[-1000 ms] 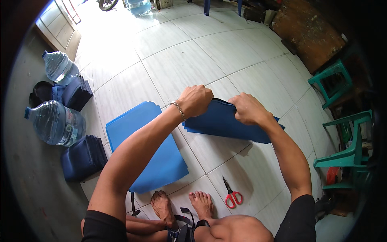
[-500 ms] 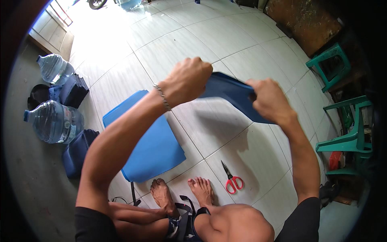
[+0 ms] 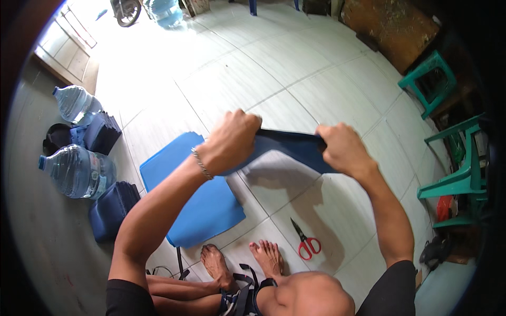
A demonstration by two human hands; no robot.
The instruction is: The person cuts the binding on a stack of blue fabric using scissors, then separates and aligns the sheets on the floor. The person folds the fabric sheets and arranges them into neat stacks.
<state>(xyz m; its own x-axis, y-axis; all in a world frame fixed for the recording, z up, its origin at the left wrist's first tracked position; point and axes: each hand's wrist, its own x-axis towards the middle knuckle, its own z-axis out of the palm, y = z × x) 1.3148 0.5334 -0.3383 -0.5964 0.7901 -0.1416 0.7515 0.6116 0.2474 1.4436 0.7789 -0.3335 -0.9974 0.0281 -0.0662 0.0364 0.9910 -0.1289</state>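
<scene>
Nearest, the red-handled scissors point(image 3: 302, 237) lay just right of the right foot point(image 3: 268, 258), where they had lain a second earlier. Farther left, the flat blue material point(image 3: 205, 210) also lay unmoved on the floor, its near edge close by the left foot, the left forearm crossing over it. Beyond, the left hand point(image 3: 232, 139) and right hand point(image 3: 345, 150) were closed tight on the dark blue piece point(image 3: 290, 141), held raised; they stood wider apart than a second before, its far edge pulled nearly straight and its near edge arched. Bare tiled floor point(image 3: 226, 89) spread from the hands to the far side, bounded at right by a green chair point(image 3: 458, 181) and at left by a large water bottle point(image 3: 79, 171), both well apart from the hands.
</scene>
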